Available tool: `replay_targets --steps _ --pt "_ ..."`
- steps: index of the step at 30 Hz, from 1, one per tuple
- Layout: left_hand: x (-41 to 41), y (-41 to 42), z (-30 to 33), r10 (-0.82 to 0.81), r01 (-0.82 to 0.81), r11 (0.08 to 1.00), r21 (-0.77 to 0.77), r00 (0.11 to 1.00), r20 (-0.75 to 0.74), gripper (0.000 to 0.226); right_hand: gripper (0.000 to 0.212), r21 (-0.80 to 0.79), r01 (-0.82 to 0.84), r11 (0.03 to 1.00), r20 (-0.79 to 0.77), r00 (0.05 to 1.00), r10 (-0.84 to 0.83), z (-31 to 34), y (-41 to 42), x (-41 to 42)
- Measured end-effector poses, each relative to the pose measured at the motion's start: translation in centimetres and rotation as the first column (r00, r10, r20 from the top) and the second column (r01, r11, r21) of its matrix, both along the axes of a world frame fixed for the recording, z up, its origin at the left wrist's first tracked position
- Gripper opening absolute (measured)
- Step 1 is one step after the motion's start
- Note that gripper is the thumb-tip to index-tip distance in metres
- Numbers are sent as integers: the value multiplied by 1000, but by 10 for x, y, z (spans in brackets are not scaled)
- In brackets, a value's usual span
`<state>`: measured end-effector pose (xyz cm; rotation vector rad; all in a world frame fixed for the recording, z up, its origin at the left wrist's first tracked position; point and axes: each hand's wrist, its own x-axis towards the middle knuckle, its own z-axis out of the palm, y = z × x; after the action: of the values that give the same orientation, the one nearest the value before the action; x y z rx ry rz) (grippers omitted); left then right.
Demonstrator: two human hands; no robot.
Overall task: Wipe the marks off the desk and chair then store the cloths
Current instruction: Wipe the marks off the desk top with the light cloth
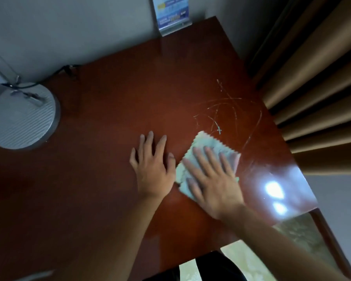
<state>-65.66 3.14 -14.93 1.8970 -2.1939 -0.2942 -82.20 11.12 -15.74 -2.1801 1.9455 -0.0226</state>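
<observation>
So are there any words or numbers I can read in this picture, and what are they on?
Blue printed card in the clear stand at the back of the desk: it has lines of text, but they are too blurred and small to read.
Round grey base on the left: no words visible.
Cloth under the right hand: no label visible.
So nothing here can be read.

Desk [109,138]: reddish-brown wood look, smooth, glossy; reflects a bright light. Marks [227,110]: thin, pale, chalky scribbles. Cloth [211,142]: soft, fluffy, pale fabric, zigzag-cut edge. Round base [22,116]: matt silvery, finely ribbed. Curtain [322,88]: matt tan fabric, pleated.
</observation>
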Motion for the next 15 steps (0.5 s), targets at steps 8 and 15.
replay_targets --steps 8,15 --pt "-14 5 -7 16 -19 1000 17 991 135 56 58 -43 386 921 -31 921 -388 7 -11 -19" --pt "-13 4 -5 10 -15 999 31 991 136 57 56 -31 42 999 -8 999 -43 3 -6 -11"
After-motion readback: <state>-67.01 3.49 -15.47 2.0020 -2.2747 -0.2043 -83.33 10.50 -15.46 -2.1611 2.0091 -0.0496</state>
